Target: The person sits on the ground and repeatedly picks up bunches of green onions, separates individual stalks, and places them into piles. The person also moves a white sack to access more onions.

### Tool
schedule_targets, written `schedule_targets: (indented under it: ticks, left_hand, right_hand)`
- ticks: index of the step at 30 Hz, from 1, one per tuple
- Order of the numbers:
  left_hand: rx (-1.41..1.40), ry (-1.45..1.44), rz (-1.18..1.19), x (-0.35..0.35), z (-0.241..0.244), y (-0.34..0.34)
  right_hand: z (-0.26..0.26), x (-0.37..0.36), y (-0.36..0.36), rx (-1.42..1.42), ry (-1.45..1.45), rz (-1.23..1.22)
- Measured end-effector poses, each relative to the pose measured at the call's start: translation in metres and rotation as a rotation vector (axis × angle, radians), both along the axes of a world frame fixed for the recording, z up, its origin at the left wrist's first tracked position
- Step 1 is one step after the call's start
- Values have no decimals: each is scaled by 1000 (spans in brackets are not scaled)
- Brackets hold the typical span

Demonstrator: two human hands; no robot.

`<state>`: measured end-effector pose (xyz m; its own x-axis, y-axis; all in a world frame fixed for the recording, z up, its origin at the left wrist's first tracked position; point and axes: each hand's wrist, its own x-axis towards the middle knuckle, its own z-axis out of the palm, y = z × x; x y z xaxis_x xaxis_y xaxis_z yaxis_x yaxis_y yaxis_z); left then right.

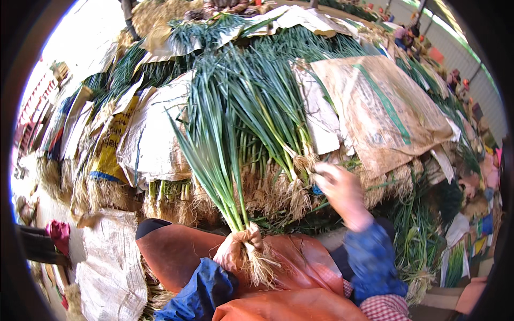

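My left hand (233, 252) is closed around the stem bases of a bunch of green allium plants (219, 160), green garlic or young leeks. Their long leaves fan up and away over the pile, and their pale roots (259, 267) hang below my fist, above my lap. My right hand (337, 186) is blurred and reaches to the roots (307, 162) of loose stalks at the pile's near edge. Its fingers are bent close to these roots; whether they hold a stalk is unclear. More stalks (265, 100) lie just beyond, roots towards me.
A brown woven sack (381, 108) and a white sack (164, 136) cover parts of the pile. An orange apron (289, 257) spans my lap. Another white sack (112, 265) lies at left, loose greens (417, 224) at right. Other people (405, 38) sit farther off.
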<state>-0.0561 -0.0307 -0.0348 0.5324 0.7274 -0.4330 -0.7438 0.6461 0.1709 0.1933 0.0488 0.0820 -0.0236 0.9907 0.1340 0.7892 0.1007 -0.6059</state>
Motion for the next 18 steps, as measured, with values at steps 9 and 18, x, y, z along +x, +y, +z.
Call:
schedule_targets:
  ticks: [9,18]
  left_hand:
    - [-26,360,157,3,25,17]
    - [-137,387,202,24,24,31]
  right_hand:
    - [-76,-64,42,-572,507,145]
    - [-77,-94,-30,-385,1416,-74]
